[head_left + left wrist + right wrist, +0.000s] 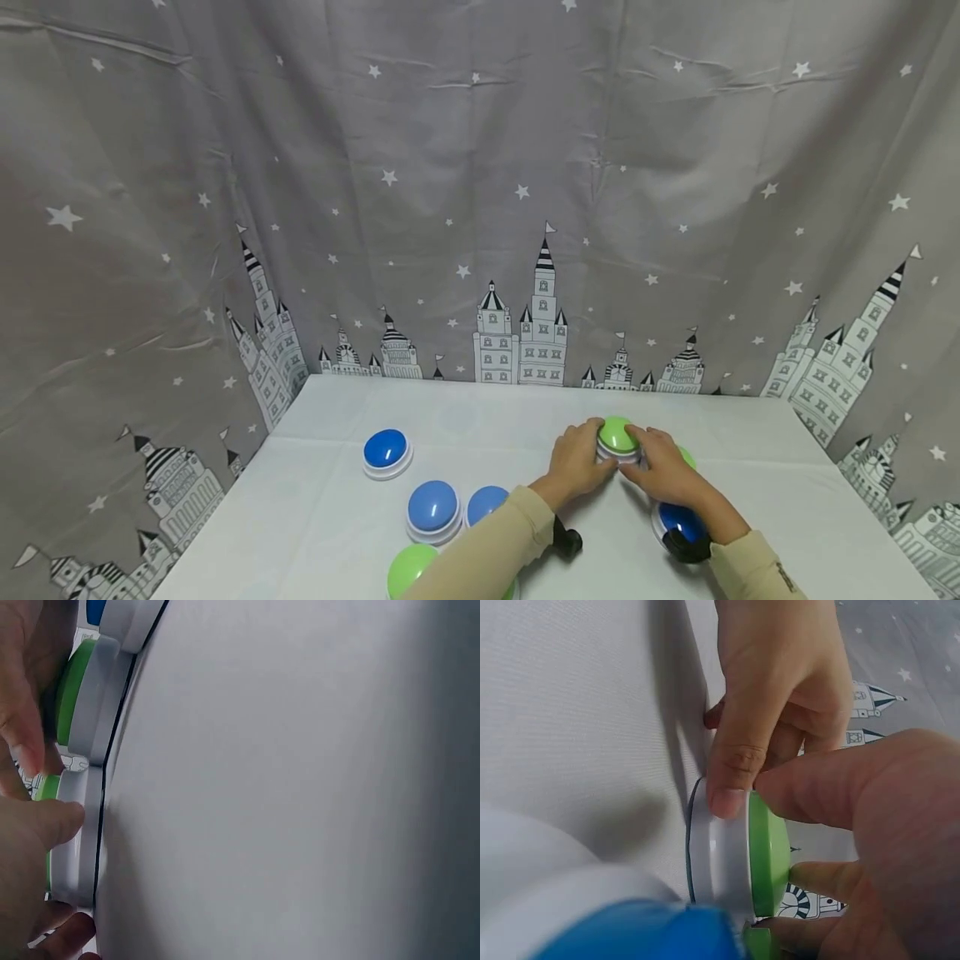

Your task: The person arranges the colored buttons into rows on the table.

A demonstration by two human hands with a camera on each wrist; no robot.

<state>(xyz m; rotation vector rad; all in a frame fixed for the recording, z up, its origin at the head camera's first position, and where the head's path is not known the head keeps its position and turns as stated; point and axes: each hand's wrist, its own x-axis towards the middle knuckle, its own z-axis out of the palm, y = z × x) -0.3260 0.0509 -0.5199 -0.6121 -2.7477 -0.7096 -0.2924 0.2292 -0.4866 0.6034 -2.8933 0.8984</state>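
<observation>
A green dome push button on a white round base stands toward the back right of the table, with both hands around it. My left hand grips it from the left, thumb on the side of the base in the left wrist view. From the other side my right hand holds it, its fingertips at the green dome in the right wrist view. A second green button is beside it, mostly covered by the right hand in the head view. The dark blue button sits under the right wrist.
A dark blue button stands at the left, with a lighter blue button and another blue button nearer the middle. A green button lies partly behind the left sleeve. Grey castle-print curtain borders the white table.
</observation>
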